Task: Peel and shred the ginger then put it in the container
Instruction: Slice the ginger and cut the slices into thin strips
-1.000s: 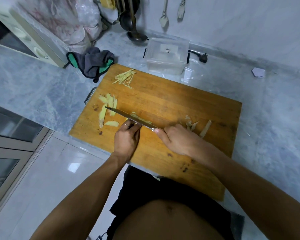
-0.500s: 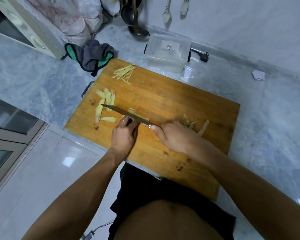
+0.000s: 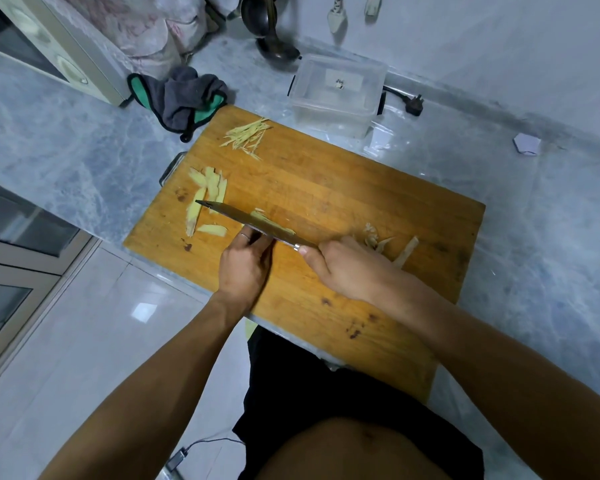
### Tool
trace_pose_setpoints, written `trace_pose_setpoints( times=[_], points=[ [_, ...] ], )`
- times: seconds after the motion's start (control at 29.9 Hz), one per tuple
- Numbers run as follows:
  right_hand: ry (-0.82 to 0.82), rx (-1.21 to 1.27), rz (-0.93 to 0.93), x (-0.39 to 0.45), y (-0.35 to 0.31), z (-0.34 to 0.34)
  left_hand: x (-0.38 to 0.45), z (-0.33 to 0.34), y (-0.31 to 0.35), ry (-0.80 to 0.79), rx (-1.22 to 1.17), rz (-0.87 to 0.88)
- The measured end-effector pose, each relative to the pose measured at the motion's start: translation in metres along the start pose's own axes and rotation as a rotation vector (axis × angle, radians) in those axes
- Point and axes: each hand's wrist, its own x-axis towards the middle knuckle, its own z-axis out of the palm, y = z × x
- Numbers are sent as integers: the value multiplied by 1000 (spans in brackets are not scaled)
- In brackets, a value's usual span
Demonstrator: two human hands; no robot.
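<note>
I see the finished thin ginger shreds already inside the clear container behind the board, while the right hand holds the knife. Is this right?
Not quite. The head view shows the thin ginger shreds lying on the cutting board, near its far corner. The clear container behind the board holds no ginger. The right hand does hold the knife.
</note>
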Motion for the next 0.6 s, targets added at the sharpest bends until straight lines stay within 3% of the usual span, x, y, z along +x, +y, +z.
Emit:
trace_pose_setpoints(
  times=[0.6],
  points=[
    [-39, 22, 42, 3, -4, 1, -2, 1, 4, -14, -9, -58]
  ],
)
